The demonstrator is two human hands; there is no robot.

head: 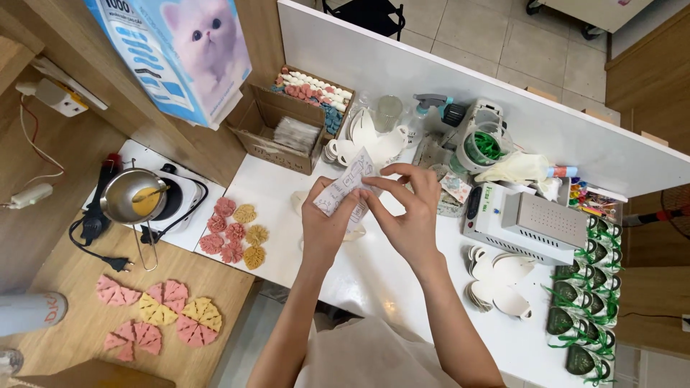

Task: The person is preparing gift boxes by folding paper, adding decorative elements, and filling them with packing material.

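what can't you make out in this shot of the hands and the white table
All in the head view:
- Small clear packet: contents too small, partly covered by the left hand and right hand.
- Cardboard box: its clear bags are too small to tell apart.
- Green-ribboned packets: cut off by the lower right edge.
- Small pot on the hotplate: yellow contents unidentifiable.
- Grey bottle: cut off at the left edge.
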